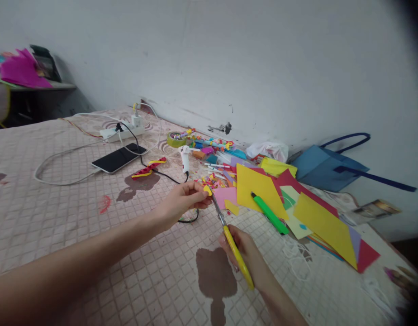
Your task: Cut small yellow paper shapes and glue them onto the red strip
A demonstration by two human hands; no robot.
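Observation:
My left hand (183, 202) pinches a small yellow paper piece (207, 189) between thumb and fingertips. My right hand (250, 258) grips yellow-handled scissors (233, 246), whose blades point up and left and meet the paper piece. Just beyond lie a small yellow scrap (232, 207), a pink sheet (225, 195) and a large yellow sheet (259, 188) with a green marker (269, 213) on it.
Coloured paper sheets (326, 224) spread to the right on the patterned mat (59, 213). A white glue gun (185, 158), tape roll (176, 139), pens and scraps lie near the wall. A phone (119, 158), power strip (122, 132) and cables sit left. A blue bag (326, 167) leans at right.

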